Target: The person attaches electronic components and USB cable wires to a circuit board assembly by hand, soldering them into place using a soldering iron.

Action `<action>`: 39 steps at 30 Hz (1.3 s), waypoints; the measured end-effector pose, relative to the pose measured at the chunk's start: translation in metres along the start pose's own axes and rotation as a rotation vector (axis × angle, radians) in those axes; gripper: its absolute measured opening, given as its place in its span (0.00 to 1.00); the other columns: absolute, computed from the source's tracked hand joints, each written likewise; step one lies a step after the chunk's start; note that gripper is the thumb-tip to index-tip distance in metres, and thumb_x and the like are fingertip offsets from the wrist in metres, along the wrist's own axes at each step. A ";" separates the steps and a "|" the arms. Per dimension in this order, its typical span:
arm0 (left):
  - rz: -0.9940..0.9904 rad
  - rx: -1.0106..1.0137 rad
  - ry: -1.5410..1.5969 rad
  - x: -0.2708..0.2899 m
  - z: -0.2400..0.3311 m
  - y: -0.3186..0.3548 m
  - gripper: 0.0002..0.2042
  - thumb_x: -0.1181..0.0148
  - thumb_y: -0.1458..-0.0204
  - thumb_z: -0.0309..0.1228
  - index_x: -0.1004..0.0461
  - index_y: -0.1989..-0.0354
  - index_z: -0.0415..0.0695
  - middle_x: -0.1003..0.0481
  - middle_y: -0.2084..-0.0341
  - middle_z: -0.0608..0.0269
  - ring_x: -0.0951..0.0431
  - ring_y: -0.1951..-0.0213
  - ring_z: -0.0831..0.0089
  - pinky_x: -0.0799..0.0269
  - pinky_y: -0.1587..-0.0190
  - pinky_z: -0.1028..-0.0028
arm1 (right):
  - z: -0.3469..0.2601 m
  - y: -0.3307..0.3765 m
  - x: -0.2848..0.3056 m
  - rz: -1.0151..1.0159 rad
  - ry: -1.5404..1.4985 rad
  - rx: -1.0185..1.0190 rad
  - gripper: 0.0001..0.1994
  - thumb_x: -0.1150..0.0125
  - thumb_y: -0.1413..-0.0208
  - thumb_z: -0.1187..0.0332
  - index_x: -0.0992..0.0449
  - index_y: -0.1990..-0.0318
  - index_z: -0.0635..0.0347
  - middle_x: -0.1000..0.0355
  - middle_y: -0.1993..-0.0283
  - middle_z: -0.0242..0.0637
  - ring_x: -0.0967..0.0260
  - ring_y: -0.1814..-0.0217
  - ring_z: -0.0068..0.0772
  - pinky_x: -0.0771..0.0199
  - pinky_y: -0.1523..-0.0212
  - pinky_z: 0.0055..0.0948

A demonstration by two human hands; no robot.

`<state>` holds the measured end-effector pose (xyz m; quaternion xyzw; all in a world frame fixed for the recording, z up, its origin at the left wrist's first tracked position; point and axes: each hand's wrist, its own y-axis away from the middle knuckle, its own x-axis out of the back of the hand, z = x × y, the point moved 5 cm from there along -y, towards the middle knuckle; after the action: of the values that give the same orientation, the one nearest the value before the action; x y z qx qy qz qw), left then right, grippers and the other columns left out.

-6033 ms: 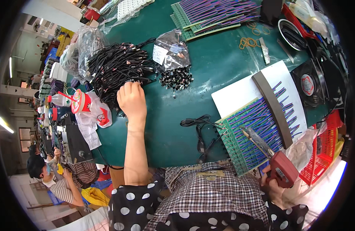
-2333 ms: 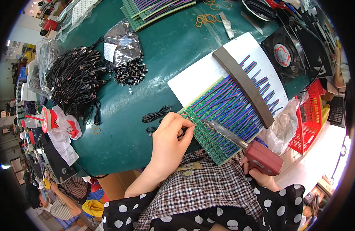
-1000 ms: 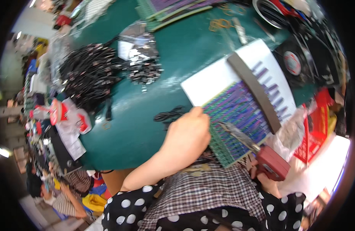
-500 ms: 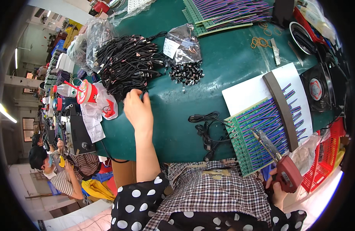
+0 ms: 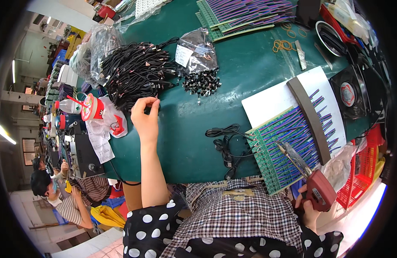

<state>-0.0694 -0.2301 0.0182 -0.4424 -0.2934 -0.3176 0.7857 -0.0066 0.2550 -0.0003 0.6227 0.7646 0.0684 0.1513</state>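
Observation:
My left hand [image 5: 145, 120] is at the near edge of a heap of black cables [image 5: 136, 71], thumb and forefinger pinched together. What sits between the fingertips is too small to make out. At the lower right my right hand [image 5: 309, 213] grips a dark red soldering gun [image 5: 321, 191], its long metal tip pointing up and left. That tip lies over a green circuit board panel [image 5: 267, 165] carrying rows of blue-purple wires. A dark curved bar [image 5: 309, 120] rests across the wires, over a white sheet [image 5: 261, 107]. Two bundled black cables [image 5: 224, 148] run to the panel's left edge.
Small black connectors [image 5: 200, 84] spill from a clear bag [image 5: 196, 49]. More wired panels [image 5: 246, 19] are stacked at the back. Rubber bands [image 5: 283, 46] and a black fan [image 5: 348, 94] are at the right. A red cup [image 5: 93, 107] stands left; beyond it works another person [image 5: 69, 202].
The left thumb and forefinger, apart before, are pinched together now, and the hand is slightly back from the cables. The whole view has shifted a little. My right hand keeps its grip.

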 end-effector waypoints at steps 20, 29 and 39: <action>-0.502 -0.925 0.325 -0.031 0.205 0.081 0.14 0.41 0.68 0.21 0.25 0.67 0.33 0.29 0.72 0.57 0.27 0.74 0.69 0.28 0.75 0.77 | -0.008 -0.004 -0.009 -0.134 -0.015 -0.170 0.27 0.39 0.50 0.63 0.39 0.46 0.69 0.31 0.55 0.43 0.34 0.72 0.27 0.34 0.69 0.24; -0.614 -0.898 0.360 -0.036 0.203 0.080 0.15 0.43 0.66 0.23 0.26 0.66 0.33 0.29 0.69 0.56 0.26 0.72 0.67 0.28 0.73 0.75 | -0.005 -0.003 -0.008 -0.108 -0.108 -0.218 0.34 0.33 0.59 0.73 0.40 0.41 0.71 0.26 0.60 0.43 0.32 0.71 0.21 0.32 0.70 0.18; -0.858 -0.752 0.432 -0.047 0.200 0.064 0.12 0.43 0.64 0.21 0.26 0.66 0.38 0.29 0.69 0.60 0.26 0.69 0.64 0.28 0.70 0.71 | -0.006 -0.007 -0.007 -0.163 0.173 -0.096 0.34 0.30 0.60 0.70 0.37 0.43 0.69 0.25 0.67 0.35 0.29 0.72 0.22 0.29 0.69 0.21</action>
<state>-0.0862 -0.0168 0.0384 -0.4575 -0.1471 -0.7703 0.4192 -0.0135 0.2473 0.0039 0.5423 0.8187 0.1461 0.1194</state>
